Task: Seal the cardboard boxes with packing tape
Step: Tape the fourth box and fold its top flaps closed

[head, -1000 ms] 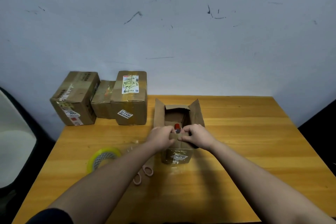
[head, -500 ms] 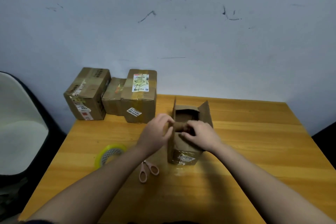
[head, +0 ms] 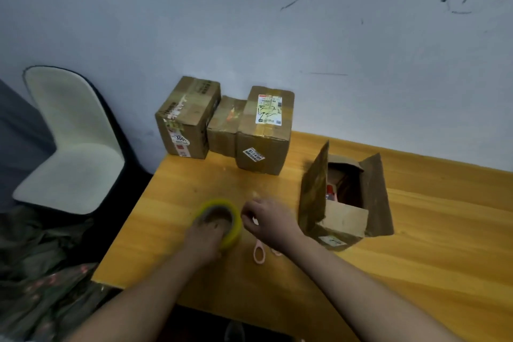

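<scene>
Cardboard box (head: pixel 183 126), label reading "300".

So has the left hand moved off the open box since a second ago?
Yes. The left hand has left the open box and gone leftward along the table to the yellow tape roll, fingers in its core.

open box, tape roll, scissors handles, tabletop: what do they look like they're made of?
Open box: corrugated cardboard, matte brown, creased flaps, worn.
Tape roll: glossy translucent yellowish film, likely plastic packing tape; core blurred.
Scissors: smooth pale pink handle loops, probably plastic; blades hidden under the right hand.
Table: orange-yellow wood grain with slight sheen; solid wood or laminate, can't tell.
</scene>
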The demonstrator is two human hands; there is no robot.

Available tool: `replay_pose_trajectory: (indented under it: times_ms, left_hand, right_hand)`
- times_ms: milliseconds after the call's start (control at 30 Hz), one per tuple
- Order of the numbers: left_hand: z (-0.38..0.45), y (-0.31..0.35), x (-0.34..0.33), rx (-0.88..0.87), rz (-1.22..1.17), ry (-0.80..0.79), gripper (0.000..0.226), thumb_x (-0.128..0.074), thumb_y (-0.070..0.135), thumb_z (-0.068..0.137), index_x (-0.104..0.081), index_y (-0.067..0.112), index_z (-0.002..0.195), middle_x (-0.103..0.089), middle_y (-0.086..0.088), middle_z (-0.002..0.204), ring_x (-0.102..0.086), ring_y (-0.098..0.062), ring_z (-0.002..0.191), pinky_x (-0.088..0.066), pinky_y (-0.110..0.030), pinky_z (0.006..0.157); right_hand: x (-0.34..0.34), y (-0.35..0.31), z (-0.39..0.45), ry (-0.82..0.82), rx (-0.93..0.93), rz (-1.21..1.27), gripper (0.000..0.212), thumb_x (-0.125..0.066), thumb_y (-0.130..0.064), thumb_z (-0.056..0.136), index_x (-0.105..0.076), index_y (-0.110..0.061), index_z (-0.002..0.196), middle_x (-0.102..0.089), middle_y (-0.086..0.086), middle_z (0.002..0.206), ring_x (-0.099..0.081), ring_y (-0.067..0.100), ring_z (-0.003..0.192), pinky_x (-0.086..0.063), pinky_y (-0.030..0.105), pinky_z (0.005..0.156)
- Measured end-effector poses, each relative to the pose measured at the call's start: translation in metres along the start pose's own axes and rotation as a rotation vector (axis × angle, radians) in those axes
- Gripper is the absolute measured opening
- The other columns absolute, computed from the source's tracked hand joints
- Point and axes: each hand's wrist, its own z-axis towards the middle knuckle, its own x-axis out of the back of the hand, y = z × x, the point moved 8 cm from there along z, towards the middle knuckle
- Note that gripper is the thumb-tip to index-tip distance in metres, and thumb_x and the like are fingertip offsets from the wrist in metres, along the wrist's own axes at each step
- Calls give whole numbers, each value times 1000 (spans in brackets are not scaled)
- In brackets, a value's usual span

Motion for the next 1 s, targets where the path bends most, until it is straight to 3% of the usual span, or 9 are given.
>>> replay_pose_trajectory:
  times_ms: [100,167,267,333,400,467,633,900,1000]
  left_hand:
    - [-3,2,10,20,50,98,35,-52,31,95,-50,23,129,-60,-1,125,-53,-21,118,-32,-36,105]
    - [-3,1,13,11,-19,146,36,-52,34,94,-50,27,130,-60,2,125,-53,-20,118,-34,-36,101]
    - [-3,-13,18,80,-340,140,43,-53,41,94,-47,34,137,-57,7,133,-51,-18,122,-32,-38,104]
    - [-2,-17,25,110,-639,124,45,-55,43,94,-52,26,136,-57,3,134,-53,-19,120,-40,-35,100]
    - [-5,-13,37,93,-1010,144,43,-61,32,93,-57,15,132,-60,-4,131,-58,-17,112,-47,-31,92]
    - [-14,-3,52,42,-1185,166,40,-63,20,92,-58,9,130,-62,-7,127,-58,-12,106,-47,-25,87]
    - [-31,11,74,-24,-1294,224,45,-62,16,92,-51,10,136,-56,0,130,-52,-8,111,-42,-8,80]
    - [-46,21,113,-71,-1393,343,47,-62,20,91,-50,12,136,-56,-4,134,-52,-13,117,-45,-26,95]
    - [-50,29,125,-108,-1418,375,42,-61,20,91,-54,12,133,-59,0,124,-54,-12,113,-47,-18,86]
  right_hand:
    - [-22,20,-3,-81,-227,112,19,-52,-29,94,-67,-19,100,-66,-1,95,-59,16,84,-53,32,70]
    - [-33,35,-12,-114,-349,196,20,-54,-28,93,-67,-19,106,-67,0,103,-61,16,90,-51,31,72]
    - [-46,51,-26,-147,-461,412,39,-60,-30,93,-54,-20,130,-57,1,127,-57,15,109,-48,26,86]
    - [-43,52,-27,-130,-483,550,59,-63,-33,92,-38,-18,143,-43,4,141,-49,17,123,-43,27,97]
    - [-32,47,-21,-72,-452,608,71,-65,-35,90,-27,-19,149,-32,2,150,-40,18,133,-39,31,107]
    - [-17,42,-14,11,-405,653,76,-65,-35,90,-22,-22,151,-27,-1,154,-35,16,137,-36,35,112]
    - [16,39,-9,106,-309,586,75,-68,-37,87,-27,-25,149,-32,-5,150,-33,13,136,-36,39,112]
    - [80,25,-35,417,-93,227,41,-69,-31,87,-60,-22,125,-57,-6,127,-49,8,118,-46,26,98]
    - [92,19,-46,531,-64,127,31,-71,-28,86,-66,-21,115,-62,-5,118,-54,10,111,-42,19,88]
